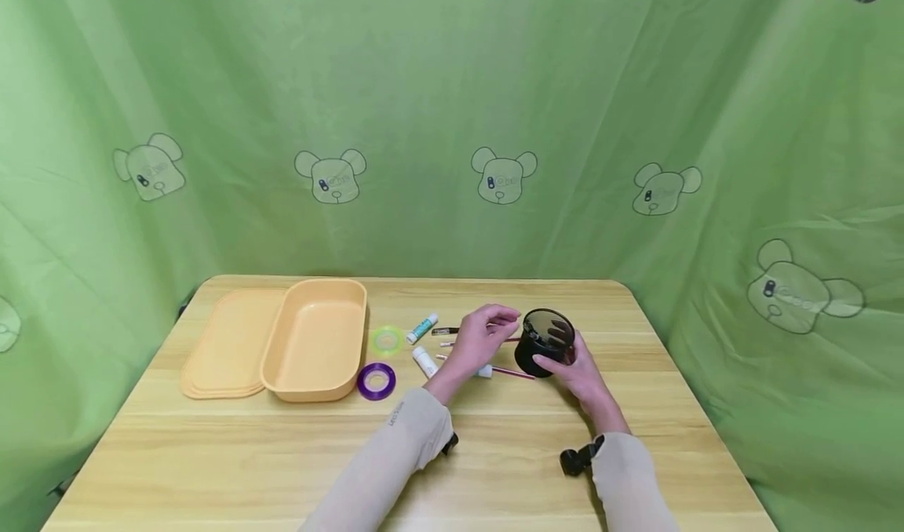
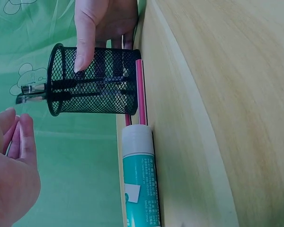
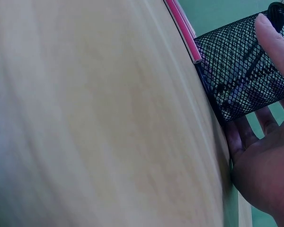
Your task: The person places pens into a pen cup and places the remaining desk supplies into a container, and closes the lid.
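My right hand (image 1: 581,371) grips a black mesh pen holder (image 1: 534,357) from its right side, thumb in front and fingers behind. In the left wrist view, the pen holder (image 2: 99,97) stands upright on the table with pens (image 2: 33,93) poking out past its rim. My left hand (image 1: 483,340) is just left of the rim. Its fingertips are close together, right by the pen tops, and nothing shows between them. Under the left forearm lies a teal glue stick with a white cap (image 2: 137,139). Red pencils (image 2: 141,90) lie beside the holder's base.
An orange container (image 1: 314,347) stands on the left, its lid (image 1: 226,344) alongside. Between it and my left hand are a purple tape roll (image 1: 376,381), a yellow-green tape roll (image 1: 387,341), a teal glue stick (image 1: 422,328), a white tube (image 1: 425,362) and a dark marker (image 1: 445,331).
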The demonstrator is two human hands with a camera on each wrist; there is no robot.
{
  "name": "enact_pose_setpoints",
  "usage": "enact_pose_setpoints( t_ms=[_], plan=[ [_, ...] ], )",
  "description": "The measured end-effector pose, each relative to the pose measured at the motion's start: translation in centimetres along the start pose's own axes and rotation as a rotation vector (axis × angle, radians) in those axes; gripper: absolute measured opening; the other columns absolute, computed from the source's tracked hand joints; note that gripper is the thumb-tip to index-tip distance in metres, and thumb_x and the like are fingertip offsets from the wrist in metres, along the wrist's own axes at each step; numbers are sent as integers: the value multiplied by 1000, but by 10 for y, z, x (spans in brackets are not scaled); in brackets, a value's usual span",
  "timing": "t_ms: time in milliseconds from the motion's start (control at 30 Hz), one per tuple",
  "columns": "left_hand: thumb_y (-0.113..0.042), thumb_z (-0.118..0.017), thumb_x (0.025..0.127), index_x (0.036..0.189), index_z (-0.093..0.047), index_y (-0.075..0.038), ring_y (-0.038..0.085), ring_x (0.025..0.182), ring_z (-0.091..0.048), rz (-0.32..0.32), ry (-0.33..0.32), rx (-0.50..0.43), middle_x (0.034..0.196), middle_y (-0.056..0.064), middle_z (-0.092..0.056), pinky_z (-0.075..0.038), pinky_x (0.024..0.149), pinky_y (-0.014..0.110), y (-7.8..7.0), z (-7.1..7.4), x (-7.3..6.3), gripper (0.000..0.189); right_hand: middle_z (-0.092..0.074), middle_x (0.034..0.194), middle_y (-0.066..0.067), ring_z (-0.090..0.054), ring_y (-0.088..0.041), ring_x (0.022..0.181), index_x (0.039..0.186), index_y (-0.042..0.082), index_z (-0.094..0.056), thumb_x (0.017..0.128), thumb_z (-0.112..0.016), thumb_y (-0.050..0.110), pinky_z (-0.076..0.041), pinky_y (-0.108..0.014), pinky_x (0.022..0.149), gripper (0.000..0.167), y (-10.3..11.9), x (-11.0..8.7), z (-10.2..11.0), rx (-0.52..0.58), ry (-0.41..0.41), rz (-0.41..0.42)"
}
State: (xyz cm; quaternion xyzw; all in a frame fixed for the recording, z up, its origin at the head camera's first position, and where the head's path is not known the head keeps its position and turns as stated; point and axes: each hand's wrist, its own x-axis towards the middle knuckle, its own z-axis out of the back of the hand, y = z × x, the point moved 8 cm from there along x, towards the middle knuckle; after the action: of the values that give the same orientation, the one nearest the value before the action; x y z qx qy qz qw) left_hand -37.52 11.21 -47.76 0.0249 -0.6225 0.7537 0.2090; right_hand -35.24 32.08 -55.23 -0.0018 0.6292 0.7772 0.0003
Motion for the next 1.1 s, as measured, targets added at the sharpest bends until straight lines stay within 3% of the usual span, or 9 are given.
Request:
enact_pose_setpoints(
  t_ms=[167,400,633,867,1100],
  plan=[
    [-14,-72,98,120,-74,-5,10,99,-70,-2,-2,-18,110,4,-74,-58,88,18,3,3,-2,23,-40,162,-21,-39,-33,148,162,14,-24,92,-79,11,-35,-3,101,89,0,0,-2,-2,2,-5],
    [-14,-73,98,119,-74,-8,10,100,-70,-3,-10,-40,111,7,-74,-58,90,19,6,10,-7,22,-38,163,-21,-38,-34,148,163,13,-24,92,-78,10,-36,-4,100,89,-3,0,-2,-1,13,-7],
    [-18,-71,99,120,-74,-12,10,101,-68,26,-41,-36,109,1,-73,-58,91,21,12,29,-11,22,-35,165,-20,-35,-34,151,163,15,-23,92,-79,10,-34,-2,100,91,-5,1,0,-2,16,-6],
    [-19,-72,99,121,-74,-9,14,103,-68,43,-62,-22,110,4,-74,-58,92,23,22,49,-13,24,-33,166,-19,-32,-35,153,164,16,-22,92,-79,10,-34,-1,99,92,-7,3,1,10,21,-19],
    [-19,-71,100,121,-73,-10,17,103,-69,58,-57,57,113,5,-74,-58,93,26,38,62,-15,24,-34,165,-19,-33,-35,152,164,16,-22,93,-78,13,-35,-2,99,91,-5,1,1,-1,22,-20]
  ],
)
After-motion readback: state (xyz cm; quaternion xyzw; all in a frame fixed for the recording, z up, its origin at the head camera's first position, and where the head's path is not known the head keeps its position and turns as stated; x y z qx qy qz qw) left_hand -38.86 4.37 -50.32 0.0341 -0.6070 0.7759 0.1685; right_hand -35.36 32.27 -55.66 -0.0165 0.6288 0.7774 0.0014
